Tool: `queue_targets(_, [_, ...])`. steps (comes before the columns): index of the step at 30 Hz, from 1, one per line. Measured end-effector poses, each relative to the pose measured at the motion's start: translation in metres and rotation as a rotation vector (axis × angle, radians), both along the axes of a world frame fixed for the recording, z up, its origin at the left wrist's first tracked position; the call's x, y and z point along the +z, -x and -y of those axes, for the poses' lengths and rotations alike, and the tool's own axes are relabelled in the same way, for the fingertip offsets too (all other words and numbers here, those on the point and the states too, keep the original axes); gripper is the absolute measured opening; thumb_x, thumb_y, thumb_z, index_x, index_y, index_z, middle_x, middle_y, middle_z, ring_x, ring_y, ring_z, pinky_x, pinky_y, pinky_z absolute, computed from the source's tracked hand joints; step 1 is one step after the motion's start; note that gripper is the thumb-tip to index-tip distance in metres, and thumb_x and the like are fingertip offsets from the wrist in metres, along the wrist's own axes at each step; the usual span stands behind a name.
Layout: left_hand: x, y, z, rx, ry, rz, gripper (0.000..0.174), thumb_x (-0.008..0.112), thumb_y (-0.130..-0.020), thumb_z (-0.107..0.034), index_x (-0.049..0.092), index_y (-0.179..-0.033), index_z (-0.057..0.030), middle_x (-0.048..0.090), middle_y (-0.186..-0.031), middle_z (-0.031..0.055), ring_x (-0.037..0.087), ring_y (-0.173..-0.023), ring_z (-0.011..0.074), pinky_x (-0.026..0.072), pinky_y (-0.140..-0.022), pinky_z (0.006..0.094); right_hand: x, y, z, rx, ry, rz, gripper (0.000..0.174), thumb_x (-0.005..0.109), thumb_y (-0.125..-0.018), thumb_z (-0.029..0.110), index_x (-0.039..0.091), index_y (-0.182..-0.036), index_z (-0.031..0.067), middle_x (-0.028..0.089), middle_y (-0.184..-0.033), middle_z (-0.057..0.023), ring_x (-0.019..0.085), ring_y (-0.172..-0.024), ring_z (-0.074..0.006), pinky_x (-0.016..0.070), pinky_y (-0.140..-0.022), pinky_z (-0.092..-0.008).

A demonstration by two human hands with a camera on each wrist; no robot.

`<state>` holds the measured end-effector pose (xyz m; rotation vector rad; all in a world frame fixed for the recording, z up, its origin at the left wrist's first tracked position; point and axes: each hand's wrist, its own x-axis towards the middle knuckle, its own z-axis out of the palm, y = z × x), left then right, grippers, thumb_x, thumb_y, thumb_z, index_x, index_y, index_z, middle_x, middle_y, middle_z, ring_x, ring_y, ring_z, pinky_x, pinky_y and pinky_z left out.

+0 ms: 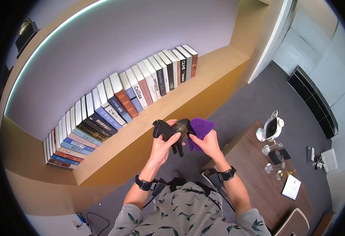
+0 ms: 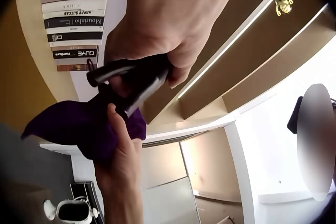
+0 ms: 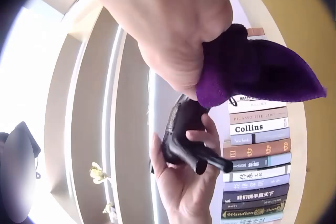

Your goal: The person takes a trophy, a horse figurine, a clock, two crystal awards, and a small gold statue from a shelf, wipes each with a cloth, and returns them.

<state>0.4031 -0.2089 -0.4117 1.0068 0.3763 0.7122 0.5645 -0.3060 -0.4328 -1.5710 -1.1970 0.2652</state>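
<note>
A black figurine spans the space between the hands, long axis crosswise, legs towards the wearer. The left hand grips one end; the right hand pinches purple cloth, seemingly against the other.

A glossy black figurine is hanging in mid-air near the middle of the head view, its slim, leg-like parts pointing down and its midsection showing gold-brown speckling. Just right of it, a soft purple cloth is bunching against the figurine's right end, with loose folds spreading upper right and drooping below. In the right wrist view, the cloth is tapering to a point at right, while the figurine is tilting at lower centre.
</note>
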Motion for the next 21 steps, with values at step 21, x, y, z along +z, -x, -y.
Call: queue_targets(21, [0.080, 0.019, -0.024, -0.184, -0.511, -0.104, 0.047, 0.064, -0.080, 0.003, 0.047, -0.124, 0.0044, 0.029, -0.140, 0.0043, 0.060, -0.083, 0.0125, 0.0527, -0.066, 0.0245, 0.007, -0.017, -0.049, 0.478, 0.071, -0.586, 0.039, 0.071, -0.076, 0.007, 0.056, -0.111, -0.0016, 0.061, -0.102, -0.0050, 0.056, -0.094, -0.0135, 0.0447, -0.085, -0.0274])
